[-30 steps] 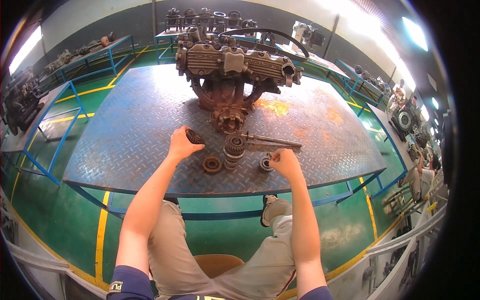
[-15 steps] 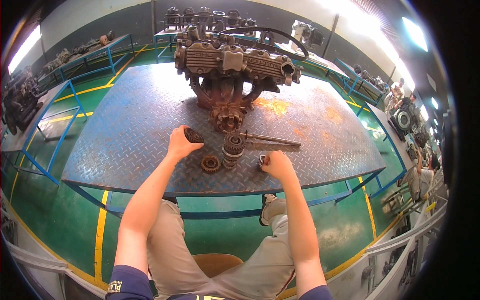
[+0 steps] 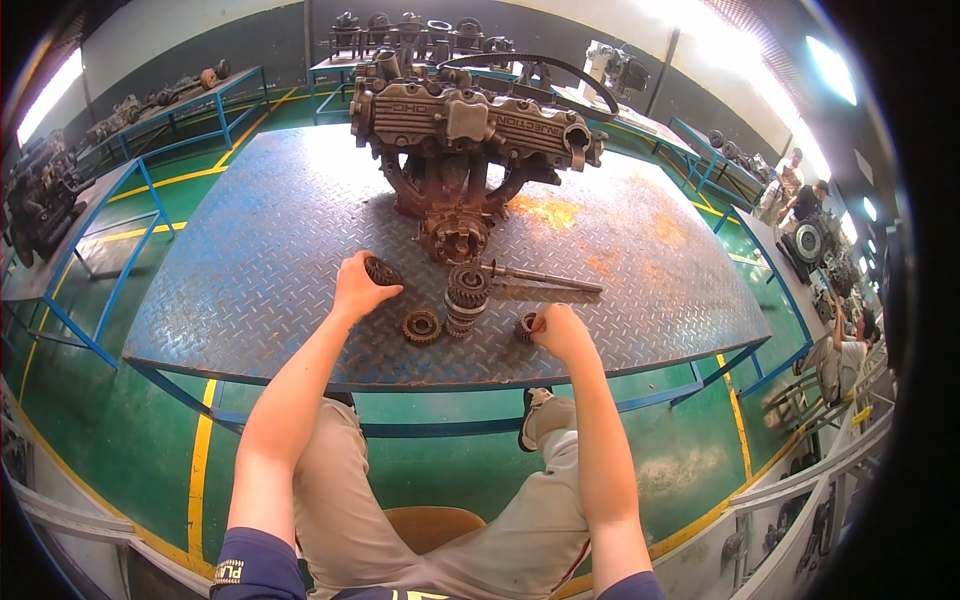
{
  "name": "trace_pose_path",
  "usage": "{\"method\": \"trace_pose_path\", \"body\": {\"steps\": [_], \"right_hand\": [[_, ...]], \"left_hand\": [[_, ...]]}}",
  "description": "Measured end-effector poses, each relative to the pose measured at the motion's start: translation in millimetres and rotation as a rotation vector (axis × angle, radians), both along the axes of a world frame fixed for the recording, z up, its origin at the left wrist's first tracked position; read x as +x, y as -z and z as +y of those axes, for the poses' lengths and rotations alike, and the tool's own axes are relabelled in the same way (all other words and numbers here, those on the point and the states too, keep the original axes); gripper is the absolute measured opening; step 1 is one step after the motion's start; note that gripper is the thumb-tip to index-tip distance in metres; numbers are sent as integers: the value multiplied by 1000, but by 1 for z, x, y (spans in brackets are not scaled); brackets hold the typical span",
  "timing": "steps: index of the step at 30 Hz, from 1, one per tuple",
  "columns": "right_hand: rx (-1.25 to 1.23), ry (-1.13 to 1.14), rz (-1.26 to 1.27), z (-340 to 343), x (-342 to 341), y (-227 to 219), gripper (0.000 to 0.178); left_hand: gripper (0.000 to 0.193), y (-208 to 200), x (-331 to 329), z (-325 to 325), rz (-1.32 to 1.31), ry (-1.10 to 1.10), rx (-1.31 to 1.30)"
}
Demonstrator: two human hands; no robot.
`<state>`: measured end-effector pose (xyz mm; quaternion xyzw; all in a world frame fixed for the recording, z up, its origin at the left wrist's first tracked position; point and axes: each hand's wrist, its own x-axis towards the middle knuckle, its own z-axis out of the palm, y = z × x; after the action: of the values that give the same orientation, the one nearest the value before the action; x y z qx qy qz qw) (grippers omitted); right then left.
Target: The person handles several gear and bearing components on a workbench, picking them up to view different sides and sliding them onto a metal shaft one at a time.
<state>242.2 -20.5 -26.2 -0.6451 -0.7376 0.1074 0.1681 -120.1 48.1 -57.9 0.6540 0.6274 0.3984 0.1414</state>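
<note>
My left hand point(image 3: 357, 287) is closed round the edge of a dark gear point(image 3: 382, 270), which is tilted at the left part of the metal table. Farther right, my right hand point(image 3: 562, 332) pinches a small dark gear point(image 3: 525, 327) at the tabletop; my fingers cover part of it. Between my hands a stack of gears point(image 3: 467, 290) stands upright, with a flat toothed gear ring point(image 3: 421, 327) lying just left of its base. A long metal shaft point(image 3: 545, 277) lies behind, reaching from the stack to the right.
A rusty engine point(image 3: 470, 140) stands at the far side of the blue steel table point(image 3: 240, 270), a belt looped on top. Side benches point(image 3: 220, 100) carry more machine parts. Other people point(image 3: 845, 350) are at the right. Metal rails point(image 3: 800, 480) run along the lower right.
The small gear in my right hand now rests with its toothed side showing, and my fingers have shifted slightly right. My left hand and its gear have moved slightly left.
</note>
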Motion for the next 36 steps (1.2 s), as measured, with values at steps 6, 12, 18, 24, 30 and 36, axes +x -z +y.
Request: {"method": "trace_pose_path", "body": {"steps": [6, 12, 18, 24, 30, 36], "right_hand": [[116, 21, 235, -5, -10, -22, 18], [428, -108, 561, -8, -46, -34, 20], [377, -170, 569, -3, -73, -35, 44], [280, -177, 390, 0, -84, -24, 78], [213, -184, 414, 10, -87, -13, 82], [176, -152, 556, 17, -86, -5, 73]], "left_hand": [[79, 11, -4, 4, 66, -19, 12], [81, 9, 0, 2, 66, 15, -32], [79, 10, 0, -3, 76, 24, -1], [76, 8, -1, -8, 75, 39, -10], [74, 7, -5, -10, 84, 22, -23], [77, 9, -9, -10, 89, 47, -39]]}}
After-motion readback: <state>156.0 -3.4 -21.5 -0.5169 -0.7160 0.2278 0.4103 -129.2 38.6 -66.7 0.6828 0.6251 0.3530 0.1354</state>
